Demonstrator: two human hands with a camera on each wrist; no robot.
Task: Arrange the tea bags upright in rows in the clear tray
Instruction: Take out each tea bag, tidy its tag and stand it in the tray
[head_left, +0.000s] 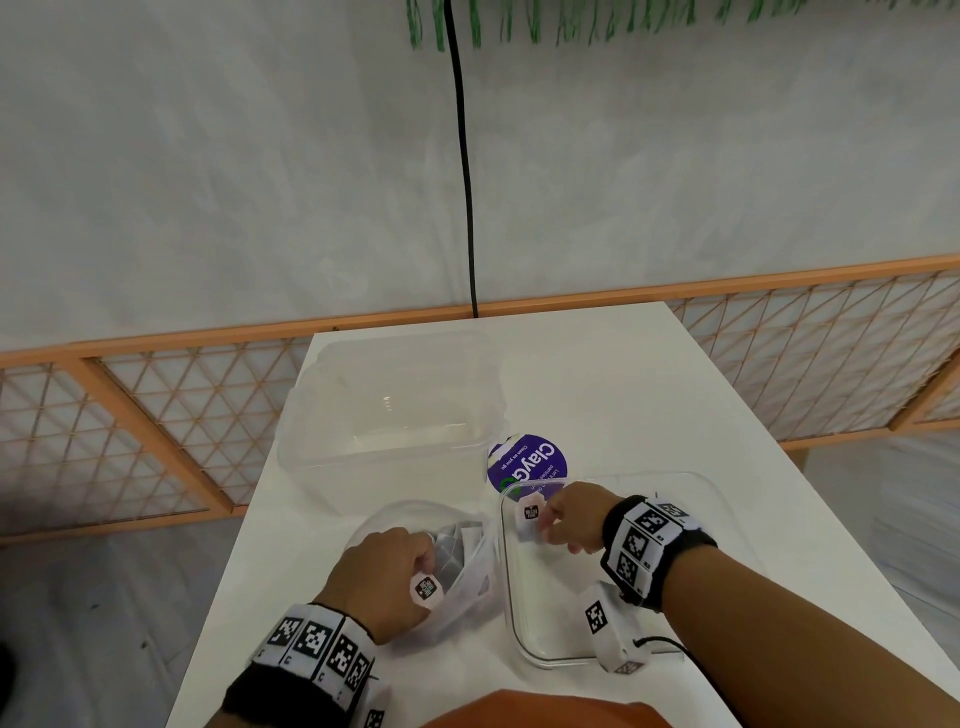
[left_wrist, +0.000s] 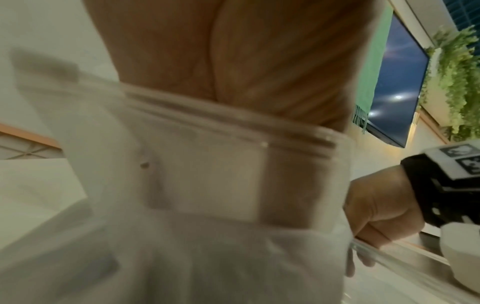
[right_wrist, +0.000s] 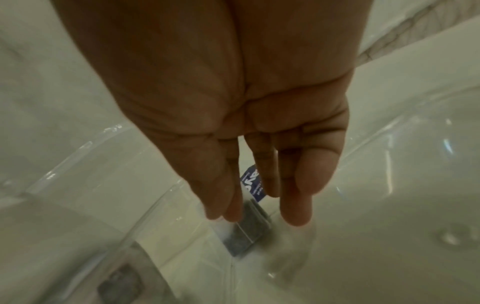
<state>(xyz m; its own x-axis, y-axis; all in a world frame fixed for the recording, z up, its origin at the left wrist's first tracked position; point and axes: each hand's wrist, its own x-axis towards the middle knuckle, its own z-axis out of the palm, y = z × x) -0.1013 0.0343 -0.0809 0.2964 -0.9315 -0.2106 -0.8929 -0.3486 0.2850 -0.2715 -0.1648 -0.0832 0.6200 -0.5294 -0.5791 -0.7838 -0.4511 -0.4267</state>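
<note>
The clear tray (head_left: 675, 480) lies at the right of the white table. My right hand (head_left: 569, 514) reaches into its far left corner and pinches a tea bag (head_left: 530, 514) with a white tag. In the right wrist view that grey tea bag (right_wrist: 246, 232) stands on the tray floor between thumb and fingers. Left of the tray, my left hand (head_left: 384, 566) is inside a clear zip bag (head_left: 470, 587) with several grey tea bags (head_left: 452, 551). It holds one by its tagged end (head_left: 427, 590). The left wrist view shows only the palm behind the bag's zip rim (left_wrist: 233, 127).
A large clear plastic box (head_left: 395, 410) stands at the back left of the table. A round purple label (head_left: 527, 462) lies between the box and the tray. A black cable (head_left: 465, 156) hangs down the wall. The table edge (head_left: 223, 597) runs close beside the left hand.
</note>
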